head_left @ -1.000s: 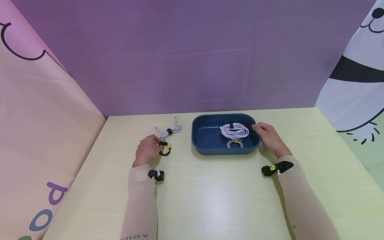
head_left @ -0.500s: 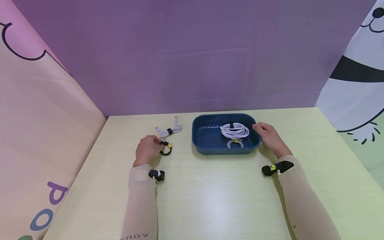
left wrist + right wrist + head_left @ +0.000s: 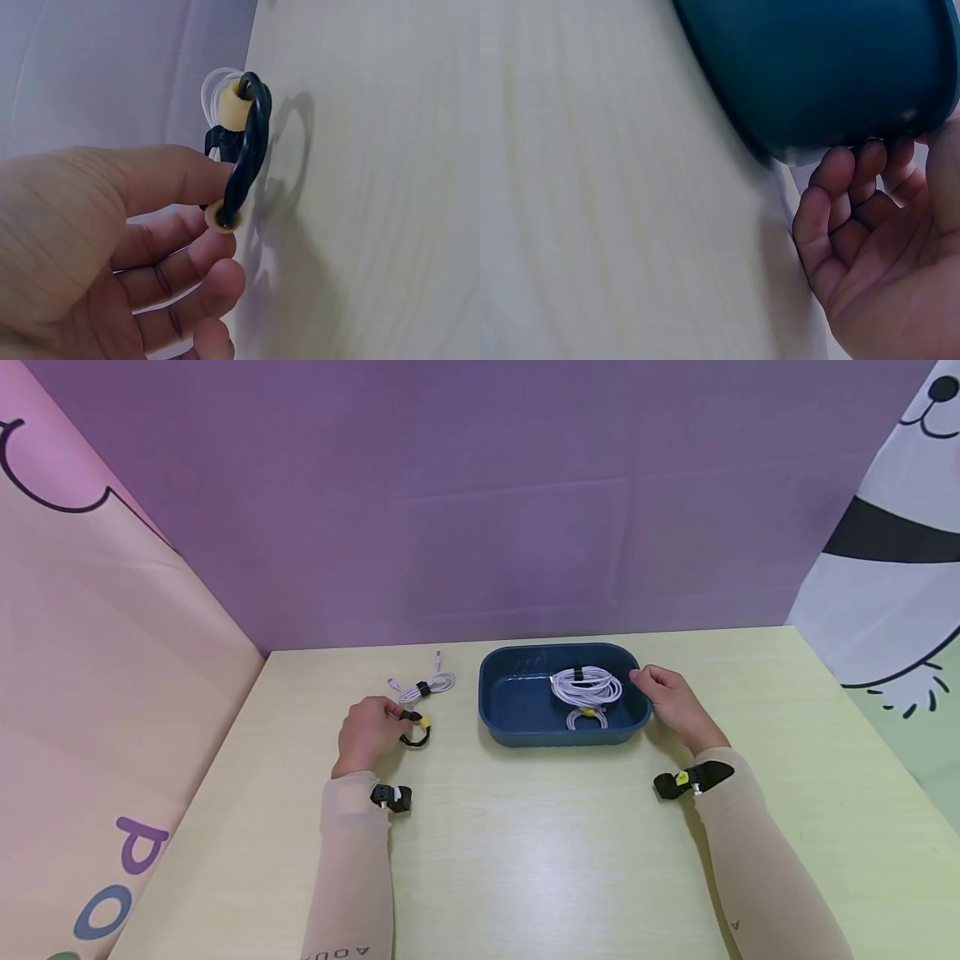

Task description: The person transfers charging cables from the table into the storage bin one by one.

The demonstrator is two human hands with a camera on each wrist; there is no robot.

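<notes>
Between thumb and fingers my left hand [image 3: 369,735] pinches a short black cable [image 3: 253,142] bent into a loop, with yellowish ends. In the left wrist view the loop stands near the tabletop and casts a shadow on it. Just beyond that hand lies a bundled white cable [image 3: 442,682] with a black tie. My right hand [image 3: 675,706] grips the right end of a dark blue plastic bin [image 3: 517,739], thumb over the rim and fingers against the outer wall. Inside the bin's right half are a thick white cable coil [image 3: 592,689] and a smaller grey coil [image 3: 574,720] with a yellow tie.
The pale wooden table [image 3: 525,860] meets a purple backdrop [image 3: 510,527] along its far edge. Printed cloth panels stand at the left [image 3: 112,652] and right [image 3: 892,602]. A small black camera sits on each wrist, over beige sleeves.
The black cable's loop has shifted slightly to the right in my left hand. My right hand and the bin stay in place.
</notes>
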